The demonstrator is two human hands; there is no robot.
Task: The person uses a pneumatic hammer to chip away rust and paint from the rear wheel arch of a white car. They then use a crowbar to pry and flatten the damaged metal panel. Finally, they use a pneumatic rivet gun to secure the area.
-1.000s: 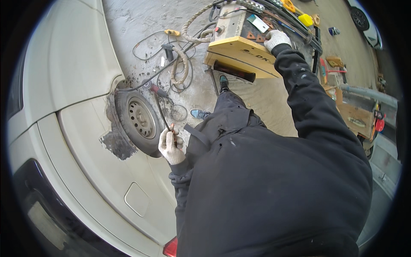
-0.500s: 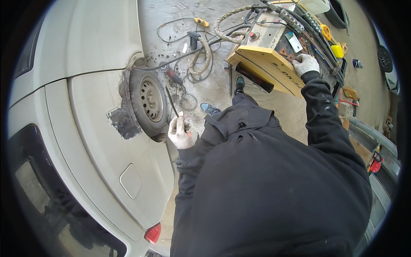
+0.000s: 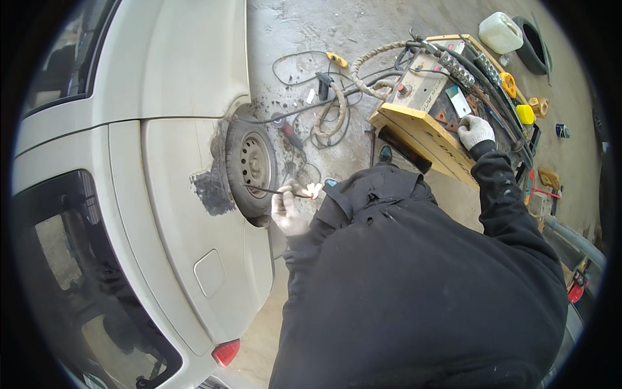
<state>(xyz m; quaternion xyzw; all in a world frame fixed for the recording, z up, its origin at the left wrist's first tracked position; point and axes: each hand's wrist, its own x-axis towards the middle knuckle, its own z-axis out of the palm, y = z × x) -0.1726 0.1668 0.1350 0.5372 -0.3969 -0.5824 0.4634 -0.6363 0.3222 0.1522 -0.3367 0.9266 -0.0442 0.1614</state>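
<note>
My left hand, in a pale work glove and blurred by motion, is closed on a thin dark rod. The rod points left across the steel wheel of a light-coloured car; a small white and orange piece shows at its other end. On the right, my gloved right hand rests with bent fingers on top of a yellow-sided machine. Brown triangular metal plates and a white-and-teal flat item lie beside it. What its fingertips hold, if anything, is hidden.
The car's side panel fills the left, with a dark patch by the wheel. An angle grinder, hoses and cables litter the floor. A white canister and a loose tyre stand far right.
The view has shifted, so the scene sits lower and further right. My left hand has turned the rod from steep to nearly level. The right hand stays on the machine.
</note>
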